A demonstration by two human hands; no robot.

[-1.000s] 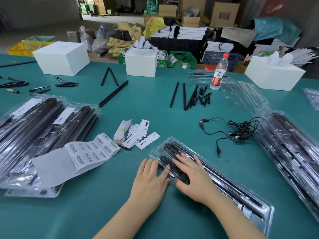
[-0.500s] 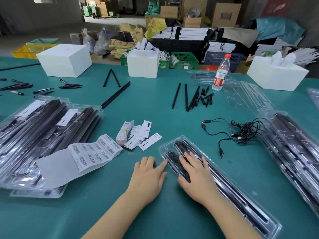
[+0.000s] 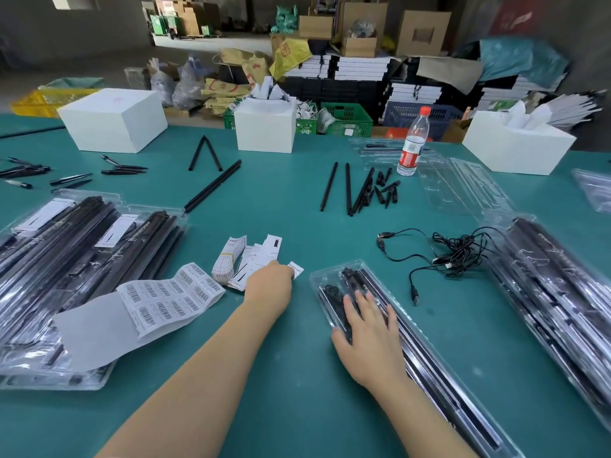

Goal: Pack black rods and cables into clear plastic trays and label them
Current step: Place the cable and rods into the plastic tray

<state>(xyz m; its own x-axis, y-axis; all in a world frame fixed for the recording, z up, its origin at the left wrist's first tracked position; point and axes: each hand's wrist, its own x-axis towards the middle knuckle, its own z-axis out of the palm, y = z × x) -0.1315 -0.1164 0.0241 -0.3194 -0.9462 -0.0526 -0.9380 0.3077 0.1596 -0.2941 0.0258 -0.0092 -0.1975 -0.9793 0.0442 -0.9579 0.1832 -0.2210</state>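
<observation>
Head view. A green table (image 3: 297,200) is seen from above, with both bare forearms reaching in from the near edge.

The right hand (image 3: 367,328) is laid flat, fingers straight, on the near-left end of a closed clear plastic tray (image 3: 426,352); black rods and a coiled cable are seen inside it, under the lid. The tray lies diagonally, running from the table's middle toward the near right corner.

The left hand (image 3: 269,280) is placed on a loose pile of white labels (image 3: 261,259) just left of the tray. Its fingertips are hidden behind the back of the hand, so whether a label is pinched cannot be told. A banded label bundle (image 3: 228,259) stands beside the pile, and a barcode sticker sheet (image 3: 168,297) is draped over the packed tray stack (image 3: 76,269) at the left.

Loose black cables (image 3: 446,252) are tangled right of centre, near a second stack of packed trays (image 3: 558,292) along the right edge. Loose black rods (image 3: 350,190) lie farther back, with empty clear trays (image 3: 463,186) and a water bottle (image 3: 413,143) beyond them. Three white boxes (image 3: 264,127) are set along the far edge.
</observation>
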